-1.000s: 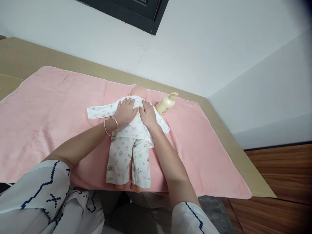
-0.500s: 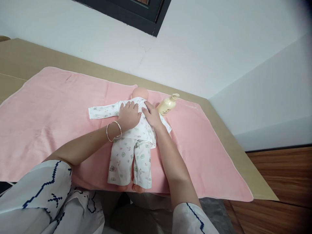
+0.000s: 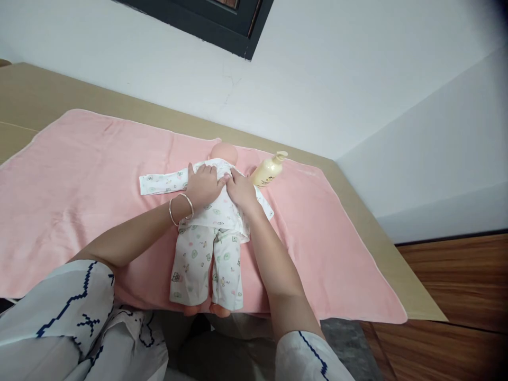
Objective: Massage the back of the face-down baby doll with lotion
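A baby doll (image 3: 224, 153) lies on its front or back, its face not visible, with the head away from me and the feet at the near edge. It wears a white printed top (image 3: 214, 211) and matching trousers (image 3: 191, 264). My left hand (image 3: 204, 186), a silver bangle at the wrist, rests open across the doll's upper body on the left. Opposite it, my right hand (image 3: 241, 191) lies on the right side of the top, fingers over the shoulder area. The two thumbs come close together at the middle. No object is gripped.
A pale yellow pump bottle (image 3: 268, 170) lies tilted just beyond my right hand. Under everything spreads a pink blanket (image 3: 317, 254) on a tan table (image 3: 349, 196). Behind are a white wall (image 3: 301, 79) and a dark frame (image 3: 238, 32).
My hands have drawn together on the doll's upper body; the thumbs now nearly meet, and the right fingers have shifted inward. The whole view has moved slightly.
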Motion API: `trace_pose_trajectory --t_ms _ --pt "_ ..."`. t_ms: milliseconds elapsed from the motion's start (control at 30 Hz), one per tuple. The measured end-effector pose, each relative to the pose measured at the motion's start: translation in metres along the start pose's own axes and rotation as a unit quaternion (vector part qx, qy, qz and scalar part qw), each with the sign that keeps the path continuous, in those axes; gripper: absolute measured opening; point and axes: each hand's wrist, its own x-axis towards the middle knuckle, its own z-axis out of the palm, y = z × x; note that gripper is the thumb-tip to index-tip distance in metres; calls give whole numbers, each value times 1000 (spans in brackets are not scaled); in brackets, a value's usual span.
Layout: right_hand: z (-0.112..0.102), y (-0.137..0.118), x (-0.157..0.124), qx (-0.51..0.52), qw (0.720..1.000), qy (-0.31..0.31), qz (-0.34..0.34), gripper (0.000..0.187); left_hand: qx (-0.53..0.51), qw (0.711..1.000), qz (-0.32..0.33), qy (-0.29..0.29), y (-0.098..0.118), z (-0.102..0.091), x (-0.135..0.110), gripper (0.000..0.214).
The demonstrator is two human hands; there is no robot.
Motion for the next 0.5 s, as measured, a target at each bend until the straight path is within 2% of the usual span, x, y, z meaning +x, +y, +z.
trace_pose_trajectory --t_ms 67,133,300,367,500 --pt "5 9 6 11 1000 0 1 37 23 999 19 24 11 0 -10 57" --pt "8 11 7 10 1000 -1 0 38 25 999 23 23 15 1 -13 57" --pt "10 -9 -5 -87 995 54 -2 36 -8 998 15 -65 -7 4 8 63" --pt "8 -20 -12 -119 991 58 8 35 -18 995 25 -92 -16 4 17 66" --pt "5 -28 -17 -136 990 44 10 40 -30 994 44 -91 -22 2 22 62"
